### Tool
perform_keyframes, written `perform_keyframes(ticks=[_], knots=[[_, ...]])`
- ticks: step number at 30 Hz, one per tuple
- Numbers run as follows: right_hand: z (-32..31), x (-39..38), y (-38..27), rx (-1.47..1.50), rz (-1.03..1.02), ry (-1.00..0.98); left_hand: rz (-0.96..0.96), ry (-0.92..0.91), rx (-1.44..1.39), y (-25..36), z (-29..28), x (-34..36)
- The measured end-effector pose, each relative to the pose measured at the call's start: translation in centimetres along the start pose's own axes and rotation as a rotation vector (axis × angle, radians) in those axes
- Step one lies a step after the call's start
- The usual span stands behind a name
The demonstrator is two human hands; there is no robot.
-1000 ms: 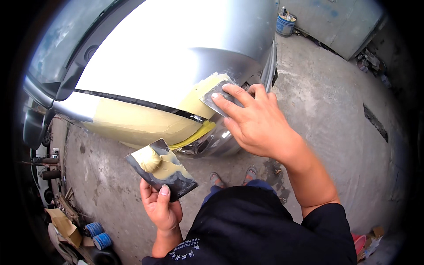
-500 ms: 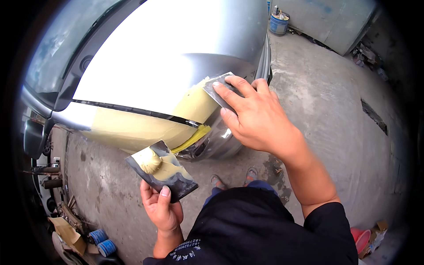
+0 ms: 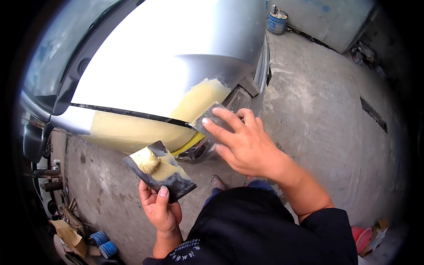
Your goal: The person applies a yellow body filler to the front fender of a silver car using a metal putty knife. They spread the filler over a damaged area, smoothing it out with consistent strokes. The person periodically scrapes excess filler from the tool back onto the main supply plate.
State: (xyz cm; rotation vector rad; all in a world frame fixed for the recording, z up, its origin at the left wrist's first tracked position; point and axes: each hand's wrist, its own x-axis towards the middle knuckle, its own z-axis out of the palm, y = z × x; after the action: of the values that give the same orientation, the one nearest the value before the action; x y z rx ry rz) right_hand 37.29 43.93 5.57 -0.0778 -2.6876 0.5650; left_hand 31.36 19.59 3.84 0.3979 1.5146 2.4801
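**Flat grey spreader blade (image 3: 221,122) over the front corner of a silver car (image 3: 221,39)**

Here's the blade, right over the front end of the long dark seam (image 3: 132,113) between hood and fender; whether it's pressing down, I can't tell. The right hand (image 3: 249,148) has it clamped, two fingers laid along the top face and the thumb at the near edge. Just beyond sits a smooth patch of pale yellow filler (image 3: 204,95) on the hood, and a brighter yellow strip (image 3: 191,145) curves below. Over to the left hand (image 3: 162,212): thumb on top, fingers beneath, gripping a dark rectangular plate (image 3: 176,190) bearing a creamy rounded mound of filler (image 3: 145,161). Farther out, on the grey concrete floor (image 3: 327,132), two blue cylindrical cans (image 3: 107,249) lie lower left beside brown cardboard (image 3: 70,236), and a blue bucket (image 3: 277,24) stands at the top.
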Motion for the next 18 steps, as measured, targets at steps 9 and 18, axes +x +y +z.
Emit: perform_keyframes(ticks=[9,18], knots=[[-2.6,2.5,2.0,-0.087,0.075,0.028,0.009,-0.021,0.012,0.0,0.8,-0.3],[1.4,-0.5,1.8,0.028,0.078,0.086,-0.002,0.017,0.029,0.0,0.2,-0.4]])
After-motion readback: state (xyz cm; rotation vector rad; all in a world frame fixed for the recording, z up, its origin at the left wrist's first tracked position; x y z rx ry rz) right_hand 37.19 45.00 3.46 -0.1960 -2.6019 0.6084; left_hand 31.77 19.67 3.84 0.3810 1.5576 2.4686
